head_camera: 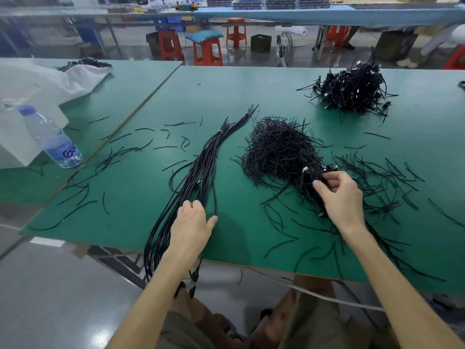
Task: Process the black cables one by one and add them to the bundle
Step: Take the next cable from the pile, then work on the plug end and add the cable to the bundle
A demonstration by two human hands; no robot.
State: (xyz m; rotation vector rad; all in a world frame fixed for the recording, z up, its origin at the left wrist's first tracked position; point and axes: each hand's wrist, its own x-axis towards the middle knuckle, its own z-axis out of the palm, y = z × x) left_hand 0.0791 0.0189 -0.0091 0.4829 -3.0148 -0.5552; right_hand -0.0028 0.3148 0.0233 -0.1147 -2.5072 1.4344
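Green bench (276, 81), black offcuts (377, 136) scattered.
Long glossy bundle (201, 159), pale-banded far end, gripped by left hand (192, 222) fingers; right hand (339, 197) fingers pinch a coiled cable (312, 172).

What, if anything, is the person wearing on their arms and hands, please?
Nothing that shows. The left hand and the right hand are ungloved, with no ring, watch or wristband visible. The left forearm and the right forearm are bare, with no sleeve in view down to the picture's lower edge.
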